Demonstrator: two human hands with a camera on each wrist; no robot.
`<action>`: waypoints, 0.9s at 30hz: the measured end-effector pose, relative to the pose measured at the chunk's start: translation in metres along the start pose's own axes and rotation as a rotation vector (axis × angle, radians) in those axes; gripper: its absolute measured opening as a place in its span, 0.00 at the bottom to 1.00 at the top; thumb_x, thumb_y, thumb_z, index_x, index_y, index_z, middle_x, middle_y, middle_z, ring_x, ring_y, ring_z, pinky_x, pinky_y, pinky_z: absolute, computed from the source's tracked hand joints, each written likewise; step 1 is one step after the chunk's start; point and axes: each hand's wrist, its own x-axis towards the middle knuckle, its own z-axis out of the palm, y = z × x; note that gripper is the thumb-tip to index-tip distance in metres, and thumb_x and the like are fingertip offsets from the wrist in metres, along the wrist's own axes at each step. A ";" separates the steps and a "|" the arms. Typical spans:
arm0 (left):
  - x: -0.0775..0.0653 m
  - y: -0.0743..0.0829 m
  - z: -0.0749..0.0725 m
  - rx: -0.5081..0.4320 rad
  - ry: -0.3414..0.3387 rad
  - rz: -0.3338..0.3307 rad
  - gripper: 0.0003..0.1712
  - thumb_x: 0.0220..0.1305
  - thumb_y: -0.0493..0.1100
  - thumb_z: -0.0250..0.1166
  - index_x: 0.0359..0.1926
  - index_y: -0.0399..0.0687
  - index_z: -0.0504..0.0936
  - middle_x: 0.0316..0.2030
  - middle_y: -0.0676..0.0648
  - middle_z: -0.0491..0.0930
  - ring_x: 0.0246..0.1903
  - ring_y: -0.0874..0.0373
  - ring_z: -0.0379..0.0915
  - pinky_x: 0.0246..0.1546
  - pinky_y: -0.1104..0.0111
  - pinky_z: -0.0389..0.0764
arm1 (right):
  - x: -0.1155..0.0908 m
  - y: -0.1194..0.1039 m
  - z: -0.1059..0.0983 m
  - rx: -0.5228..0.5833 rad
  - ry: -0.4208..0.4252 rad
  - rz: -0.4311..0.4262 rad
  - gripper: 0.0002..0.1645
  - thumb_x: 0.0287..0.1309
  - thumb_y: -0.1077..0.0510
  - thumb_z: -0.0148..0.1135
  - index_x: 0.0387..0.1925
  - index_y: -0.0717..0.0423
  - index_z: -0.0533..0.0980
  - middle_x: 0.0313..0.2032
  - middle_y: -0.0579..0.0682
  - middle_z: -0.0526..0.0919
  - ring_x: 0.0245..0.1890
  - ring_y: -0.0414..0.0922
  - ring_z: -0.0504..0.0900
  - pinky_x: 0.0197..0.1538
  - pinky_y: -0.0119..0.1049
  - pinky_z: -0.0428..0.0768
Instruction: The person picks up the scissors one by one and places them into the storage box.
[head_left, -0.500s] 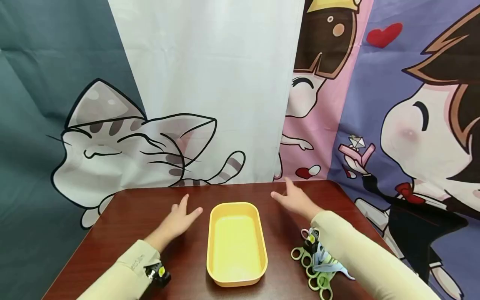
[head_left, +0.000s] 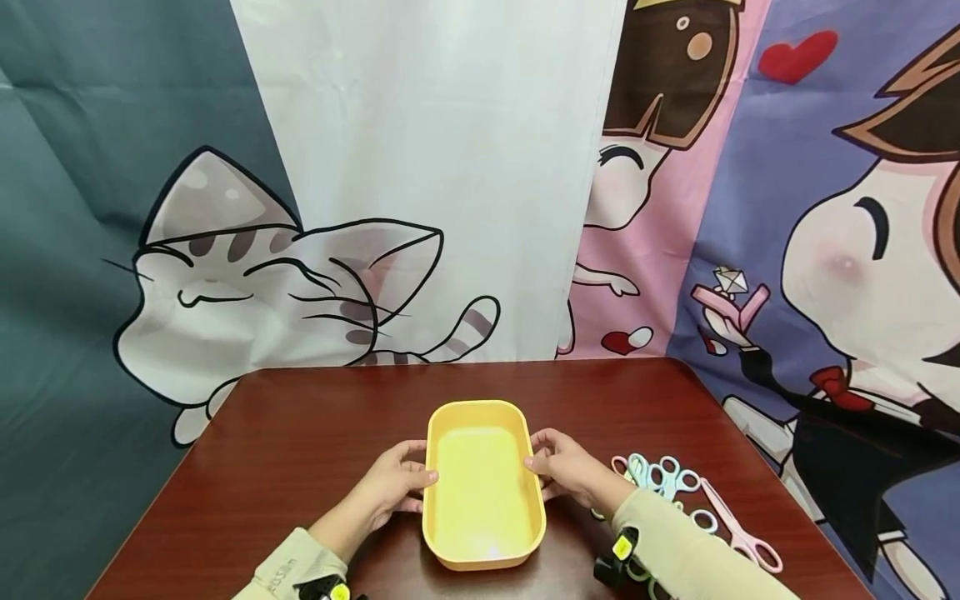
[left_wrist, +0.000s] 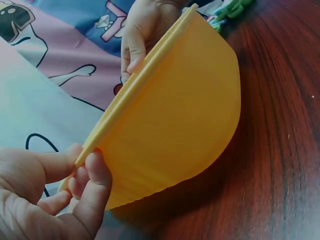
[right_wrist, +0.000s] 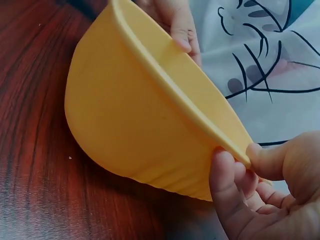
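Observation:
An empty yellow plastic bin (head_left: 483, 492), rectangular with rounded corners, is upright at the middle of the table. My left hand (head_left: 386, 483) holds its left side, and in the left wrist view the thumb and fingers of the left hand (left_wrist: 65, 195) pinch the rim. On the opposite side my right hand (head_left: 573, 471) grips the right edge; the right wrist view shows the right hand (right_wrist: 270, 185) with its thumb over the rim and fingers beneath it. Whether the bin's base touches the table, I cannot tell.
To the right lies a pile of scissors with blue handles (head_left: 671, 477) and green ones, partly hidden by my right forearm. Pink scissors (head_left: 738, 525) lie at its outer edge. A printed cloth (head_left: 450, 167) hangs behind the dark red table (head_left: 315, 417).
Both hands, spread in the air on either side of the bin before, have come down and inward and taken hold of its sides. More of the scissors pile now shows.

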 end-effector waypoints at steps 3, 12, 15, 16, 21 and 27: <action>0.009 -0.001 0.001 -0.051 0.034 0.001 0.34 0.66 0.31 0.66 0.70 0.38 0.63 0.43 0.35 0.82 0.30 0.53 0.83 0.24 0.64 0.86 | 0.009 0.000 -0.003 0.025 0.025 -0.008 0.21 0.69 0.67 0.58 0.59 0.69 0.64 0.36 0.58 0.75 0.27 0.48 0.78 0.25 0.39 0.83; 0.060 0.007 -0.003 -0.155 0.109 0.002 0.29 0.67 0.34 0.67 0.66 0.42 0.70 0.41 0.38 0.84 0.31 0.52 0.84 0.28 0.61 0.87 | 0.054 -0.003 -0.013 0.098 0.168 0.001 0.21 0.66 0.66 0.60 0.59 0.66 0.69 0.34 0.55 0.79 0.24 0.45 0.78 0.23 0.36 0.80; 0.071 0.006 -0.005 -0.203 0.095 -0.018 0.26 0.68 0.34 0.66 0.64 0.41 0.71 0.36 0.42 0.83 0.29 0.54 0.82 0.28 0.63 0.87 | 0.062 -0.004 -0.015 0.096 0.211 0.005 0.21 0.66 0.65 0.61 0.58 0.64 0.71 0.33 0.54 0.79 0.23 0.45 0.78 0.23 0.36 0.80; 0.073 0.006 -0.005 -0.222 0.088 -0.026 0.24 0.68 0.34 0.66 0.63 0.39 0.71 0.34 0.43 0.82 0.29 0.55 0.82 0.28 0.63 0.86 | 0.064 -0.004 -0.015 0.090 0.226 0.007 0.20 0.66 0.65 0.61 0.58 0.64 0.71 0.33 0.54 0.79 0.23 0.45 0.79 0.23 0.36 0.80; 0.080 0.001 -0.006 -0.307 0.078 -0.050 0.17 0.70 0.34 0.64 0.56 0.35 0.72 0.30 0.47 0.82 0.27 0.59 0.80 0.26 0.67 0.84 | 0.072 -0.004 -0.014 0.069 0.265 0.013 0.20 0.68 0.63 0.60 0.59 0.63 0.73 0.38 0.55 0.80 0.27 0.46 0.82 0.27 0.38 0.83; 0.080 -0.003 -0.007 -0.371 0.098 -0.052 0.14 0.70 0.35 0.64 0.53 0.36 0.74 0.28 0.49 0.82 0.25 0.62 0.79 0.26 0.69 0.84 | 0.075 -0.003 -0.012 0.116 0.276 0.035 0.20 0.70 0.61 0.60 0.61 0.61 0.72 0.42 0.56 0.81 0.29 0.47 0.84 0.29 0.39 0.85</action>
